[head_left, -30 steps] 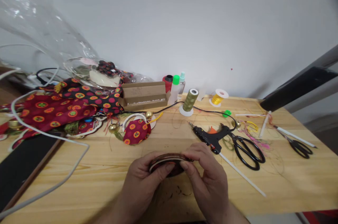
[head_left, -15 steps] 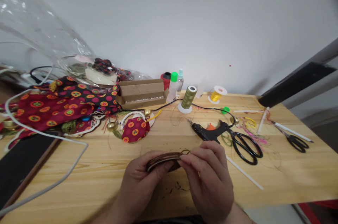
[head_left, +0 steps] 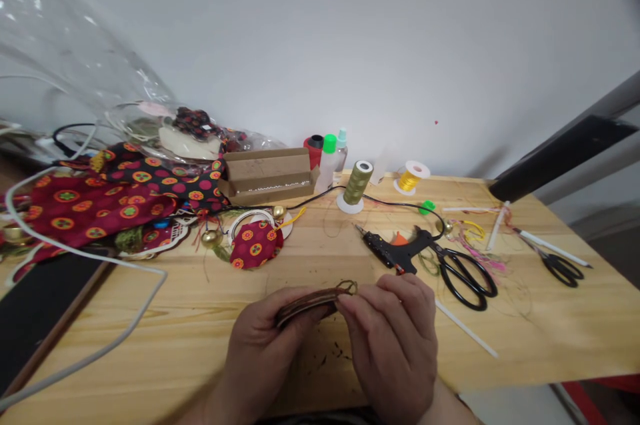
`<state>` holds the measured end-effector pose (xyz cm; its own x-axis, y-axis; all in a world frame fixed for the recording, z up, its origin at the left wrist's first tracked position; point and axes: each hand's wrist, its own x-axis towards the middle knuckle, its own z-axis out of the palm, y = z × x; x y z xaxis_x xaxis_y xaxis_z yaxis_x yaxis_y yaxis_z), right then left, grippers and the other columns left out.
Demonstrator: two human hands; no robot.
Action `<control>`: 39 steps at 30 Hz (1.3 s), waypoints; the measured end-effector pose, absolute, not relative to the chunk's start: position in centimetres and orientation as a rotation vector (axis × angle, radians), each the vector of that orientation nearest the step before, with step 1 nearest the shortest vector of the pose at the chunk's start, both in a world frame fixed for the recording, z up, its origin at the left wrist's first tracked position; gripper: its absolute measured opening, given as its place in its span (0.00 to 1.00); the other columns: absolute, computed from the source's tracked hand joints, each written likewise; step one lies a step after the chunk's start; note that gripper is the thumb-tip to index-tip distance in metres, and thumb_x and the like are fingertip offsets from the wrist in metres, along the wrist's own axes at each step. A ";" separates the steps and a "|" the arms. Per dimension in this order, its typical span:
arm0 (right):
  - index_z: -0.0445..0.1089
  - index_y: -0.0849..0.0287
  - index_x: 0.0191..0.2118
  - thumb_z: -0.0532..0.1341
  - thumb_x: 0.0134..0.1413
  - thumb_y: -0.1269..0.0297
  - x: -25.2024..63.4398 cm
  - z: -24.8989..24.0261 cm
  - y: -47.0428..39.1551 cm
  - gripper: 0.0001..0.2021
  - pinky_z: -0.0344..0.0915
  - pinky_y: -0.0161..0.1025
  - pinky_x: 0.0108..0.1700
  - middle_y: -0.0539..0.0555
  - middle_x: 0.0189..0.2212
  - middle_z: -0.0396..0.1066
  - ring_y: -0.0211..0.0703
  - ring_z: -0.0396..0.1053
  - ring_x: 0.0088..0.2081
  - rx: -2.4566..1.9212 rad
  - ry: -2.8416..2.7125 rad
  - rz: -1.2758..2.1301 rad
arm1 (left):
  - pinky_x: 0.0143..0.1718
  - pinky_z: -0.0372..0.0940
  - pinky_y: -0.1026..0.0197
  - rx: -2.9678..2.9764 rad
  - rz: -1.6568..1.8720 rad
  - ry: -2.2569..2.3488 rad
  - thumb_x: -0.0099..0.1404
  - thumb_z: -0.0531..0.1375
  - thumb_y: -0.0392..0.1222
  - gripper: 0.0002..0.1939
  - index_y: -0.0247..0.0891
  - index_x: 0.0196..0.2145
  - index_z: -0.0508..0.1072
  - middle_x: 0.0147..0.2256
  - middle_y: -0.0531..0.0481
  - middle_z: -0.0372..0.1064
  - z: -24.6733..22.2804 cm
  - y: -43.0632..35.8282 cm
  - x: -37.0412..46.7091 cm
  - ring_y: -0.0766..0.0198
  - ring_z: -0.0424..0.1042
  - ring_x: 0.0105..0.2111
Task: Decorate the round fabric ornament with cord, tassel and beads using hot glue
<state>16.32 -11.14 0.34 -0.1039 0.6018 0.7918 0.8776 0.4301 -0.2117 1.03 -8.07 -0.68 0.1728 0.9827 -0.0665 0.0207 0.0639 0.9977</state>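
A thin, dark brown layered disc (head_left: 313,303), seen nearly edge-on, is held just above the table. My left hand (head_left: 267,348) is closed round its left part, thumb along the near side and fingers behind. At the right end my right hand (head_left: 395,338) pinches the disc's edge with thumb and fingertips. A small olive cord loop (head_left: 349,286) sticks up there, beside those fingertips. What lies between the right fingertips is partly hidden. Beyond the right hand rests a black glue gun (head_left: 397,251), with large black-handled scissors (head_left: 467,278) to its right.
A red patterned fabric round (head_left: 256,246) lies near gold bells and a cardboard box (head_left: 270,178). Farther back stand an olive thread spool (head_left: 358,185), small bottles and a yellow spool (head_left: 410,178). Patterned cloth (head_left: 100,198) and a white cable (head_left: 150,298) occupy the left.
The disc has tipped slightly, showing less of its near face. My right hand has shifted a little left and down, and more of the cord loop shows.
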 end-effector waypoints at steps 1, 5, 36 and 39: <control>0.71 0.58 0.35 0.60 0.56 0.75 16.2 0.2 -11.2 0.06 0.58 0.47 0.47 0.51 0.28 0.74 0.45 0.65 0.36 -1.267 -1.807 -0.396 | 0.38 0.73 0.65 1.256 1.028 1.124 0.56 0.66 0.39 0.07 0.47 0.34 0.82 0.34 0.53 0.81 -0.6 -8.1 1.0 0.59 0.79 0.34; 0.70 0.58 0.34 0.59 0.56 0.77 16.1 0.1 -11.4 0.07 0.57 0.47 0.47 0.51 0.27 0.72 0.45 0.65 0.35 -1.233 -1.793 -0.328 | 0.39 0.72 0.65 1.274 1.027 1.138 0.57 0.65 0.40 0.06 0.48 0.33 0.82 0.35 0.53 0.81 -0.4 -8.1 0.8 0.59 0.79 0.35; 0.64 0.60 0.50 0.57 0.56 0.79 17.0 -0.8 -11.0 0.17 0.61 0.48 0.49 0.57 0.41 0.71 0.47 0.65 0.45 -1.218 -1.744 -0.011 | 0.35 0.70 0.65 0.732 0.857 1.103 0.52 0.69 0.44 0.11 0.39 0.34 0.81 0.32 0.50 0.80 -0.8 -7.9 1.4 0.61 0.76 0.32; 0.60 0.61 0.53 0.57 0.53 0.81 16.3 -1.3 -11.8 0.22 0.59 0.51 0.50 0.58 0.45 0.73 0.49 0.65 0.45 -1.119 -1.883 -0.034 | 0.34 0.69 0.64 0.677 0.873 1.084 0.52 0.69 0.44 0.13 0.38 0.36 0.81 0.31 0.49 0.80 -0.7 -7.9 1.6 0.61 0.76 0.32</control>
